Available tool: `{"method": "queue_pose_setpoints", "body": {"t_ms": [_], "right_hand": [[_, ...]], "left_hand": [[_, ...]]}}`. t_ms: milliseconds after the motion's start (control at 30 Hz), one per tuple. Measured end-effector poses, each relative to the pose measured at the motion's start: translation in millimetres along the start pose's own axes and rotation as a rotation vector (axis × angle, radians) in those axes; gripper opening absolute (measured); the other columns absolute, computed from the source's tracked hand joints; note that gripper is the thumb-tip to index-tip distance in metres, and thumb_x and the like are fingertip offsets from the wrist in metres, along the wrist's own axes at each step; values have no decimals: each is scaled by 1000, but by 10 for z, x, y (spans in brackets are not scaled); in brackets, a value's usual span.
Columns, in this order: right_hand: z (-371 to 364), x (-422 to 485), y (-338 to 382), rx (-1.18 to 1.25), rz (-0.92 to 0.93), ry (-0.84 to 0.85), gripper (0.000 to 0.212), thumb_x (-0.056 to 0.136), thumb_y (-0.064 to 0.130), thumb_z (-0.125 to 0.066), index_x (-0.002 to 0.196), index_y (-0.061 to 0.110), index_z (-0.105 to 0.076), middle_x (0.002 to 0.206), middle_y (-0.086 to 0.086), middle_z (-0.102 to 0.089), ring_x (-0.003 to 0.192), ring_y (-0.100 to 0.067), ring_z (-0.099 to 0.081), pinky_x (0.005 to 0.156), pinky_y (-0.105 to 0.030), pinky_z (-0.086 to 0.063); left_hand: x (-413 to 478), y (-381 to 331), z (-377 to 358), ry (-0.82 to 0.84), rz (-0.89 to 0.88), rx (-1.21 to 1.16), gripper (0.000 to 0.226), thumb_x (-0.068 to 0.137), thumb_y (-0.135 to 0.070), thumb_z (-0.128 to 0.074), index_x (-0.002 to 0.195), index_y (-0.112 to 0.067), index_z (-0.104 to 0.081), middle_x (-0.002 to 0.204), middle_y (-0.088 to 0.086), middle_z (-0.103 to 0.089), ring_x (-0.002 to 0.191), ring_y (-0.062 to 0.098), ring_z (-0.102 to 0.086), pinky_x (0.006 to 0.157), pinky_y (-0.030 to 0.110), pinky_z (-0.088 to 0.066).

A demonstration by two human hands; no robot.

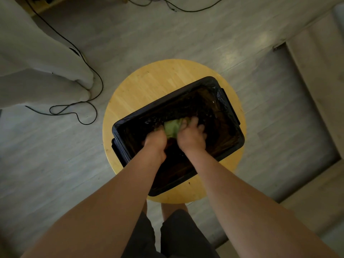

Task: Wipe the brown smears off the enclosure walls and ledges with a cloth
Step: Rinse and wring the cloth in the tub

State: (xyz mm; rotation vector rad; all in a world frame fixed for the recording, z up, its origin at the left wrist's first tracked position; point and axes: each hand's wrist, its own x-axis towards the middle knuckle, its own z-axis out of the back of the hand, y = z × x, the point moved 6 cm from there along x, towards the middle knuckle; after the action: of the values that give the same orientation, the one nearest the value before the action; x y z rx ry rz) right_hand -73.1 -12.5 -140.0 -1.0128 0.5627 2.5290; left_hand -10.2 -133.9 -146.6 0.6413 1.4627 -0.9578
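A black rectangular bin point(230, 101) stands on a round wooden stool point(149, 84); its glossy inside is dark with brownish streaks. Both my hands reach down into it. A green cloth point(172, 127) is bunched between them near the bin's middle. My left hand point(155, 141) grips the cloth's left side with curled fingers. My right hand point(192, 136) holds its right side, fingers bent over it and partly blurred. The cloth's lower part is hidden by my hands.
Grey plank floor surrounds the stool. A black cable point(78, 108) loops on the floor at the left, next to white draped fabric point(37, 58). More cables point(173, 6) lie at the top. A grey mat point(290, 116) and pale furniture sit at the right.
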Motion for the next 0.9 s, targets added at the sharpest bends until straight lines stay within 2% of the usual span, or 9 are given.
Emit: {"method": "queue_pose_setpoints", "body": {"t_ms": [67, 167, 300, 400, 500, 633, 700, 800, 900], "right_hand": [[-136, -56, 97, 100, 29, 139, 51, 109, 52, -20, 137, 17, -45, 130, -19, -55, 116, -40, -55, 99, -47, -48], [-52, -271, 267, 162, 292, 151, 45, 108, 50, -36, 87, 19, -61, 83, -5, -66, 78, -23, -64, 69, -37, -52], [185, -657, 458, 188, 641, 32, 52, 104, 47, -48, 62, 17, -52, 51, 1, -48, 47, -16, -50, 46, -39, -38], [217, -684, 504, 126, 737, -72, 54, 103, 47, -40, 56, 21, -46, 49, 3, -43, 46, -17, -47, 44, -35, -35], [218, -549, 437, -25, 706, -218, 57, 104, 48, -26, 59, 22, -50, 54, 3, -51, 52, -21, -56, 50, -33, -45], [215, -198, 330, -317, 593, -255, 51, 111, 47, -23, 85, 20, -58, 77, 0, -58, 75, -25, -66, 61, -35, -52], [260, 16, 193, -237, 382, -246, 43, 109, 50, -31, 113, 15, -55, 108, -12, -60, 98, -35, -63, 72, -41, -53], [253, 134, -56, 241, -24, -167, 48, 105, 52, -45, 136, 16, -40, 142, -20, -35, 126, -45, -44, 98, -48, -48], [169, 49, -103, 386, -220, -131, 53, 105, 55, -42, 145, 22, -31, 149, -21, -27, 131, -47, -39, 101, -51, -47]], "left_hand": [[-52, 13, -31, 62, 69, -91, 56, 99, -60, -46, 130, -17, -65, 122, 14, -71, 112, 32, -66, 106, 48, -50], [-144, -85, -35, 181, 138, -233, 62, 98, -64, -40, 122, -15, -70, 115, 19, -74, 110, 37, -68, 107, 55, -47], [-198, -186, -83, 221, 76, -104, 53, 108, -39, -44, 73, -7, -66, 58, 9, -67, 49, 19, -68, 59, 27, -54], [-210, -193, -107, 197, 25, -62, 46, 112, -23, -36, 69, -14, -49, 55, 4, -53, 38, 12, -54, 40, 18, -44], [-265, -204, -154, 244, 8, -77, 35, 112, -25, -34, 90, -13, -59, 75, 3, -63, 66, 15, -62, 66, 30, -53], [-317, -224, -147, 262, -35, -84, 34, 111, -24, -44, 126, -8, -69, 112, 16, -76, 105, 28, -72, 97, 46, -56], [-333, -185, -91, 243, -15, -1, 37, 111, -38, -41, 123, -18, -70, 117, 13, -74, 109, 28, -68, 93, 48, -52], [-314, -130, 21, 150, 18, 117, 30, 106, -38, -51, 113, -17, -71, 101, 9, -72, 95, 26, -68, 78, 39, -56], [-215, -154, 95, 54, -71, 204, 58, 93, -22, -68, 147, -14, -49, 116, 13, -68, 99, 31, -69, 74, 44, -64]]}}
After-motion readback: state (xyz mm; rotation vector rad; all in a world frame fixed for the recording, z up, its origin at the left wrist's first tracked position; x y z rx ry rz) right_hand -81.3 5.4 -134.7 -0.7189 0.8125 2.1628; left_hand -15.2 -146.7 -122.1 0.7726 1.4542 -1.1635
